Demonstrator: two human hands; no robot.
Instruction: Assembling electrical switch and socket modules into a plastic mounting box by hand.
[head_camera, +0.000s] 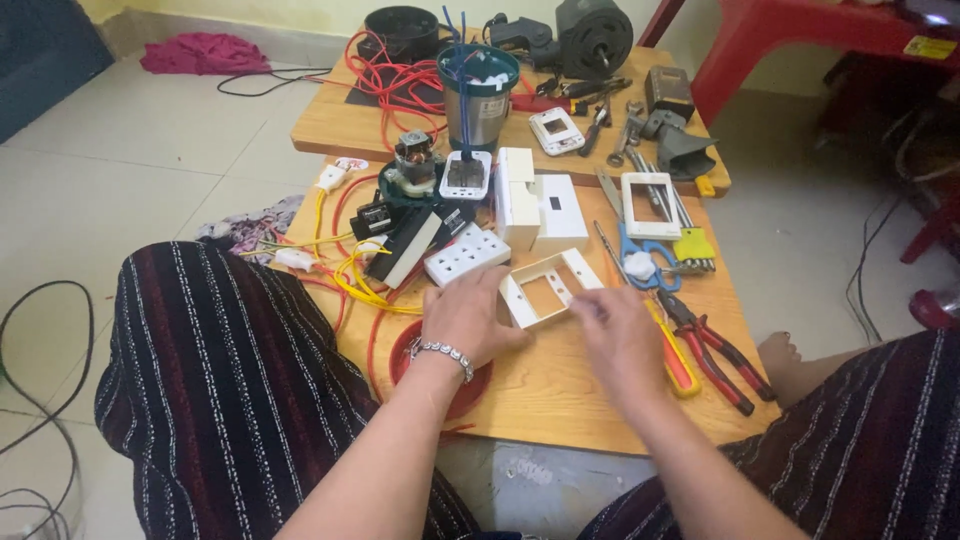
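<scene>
My left hand (468, 318), with a beaded bracelet at the wrist, rests fingers spread on the wooden board, touching the left edge of a cream switch-plate frame (548, 288). My right hand (622, 338) is blurred, palm down, just right of and below that frame, near its lower corner. I cannot tell whether the right fingers grip anything. A white multi-hole socket plate (467, 253) lies just above the left hand.
Red-handled pliers (715, 350), a yellow screwdriver (676, 360), blue scissors (640, 262) and another white frame (649, 205) lie to the right. White boxes (540, 210), a small motor (415, 165), a steel jar (477, 95) and red and yellow wires (365, 285) crowd the back and left.
</scene>
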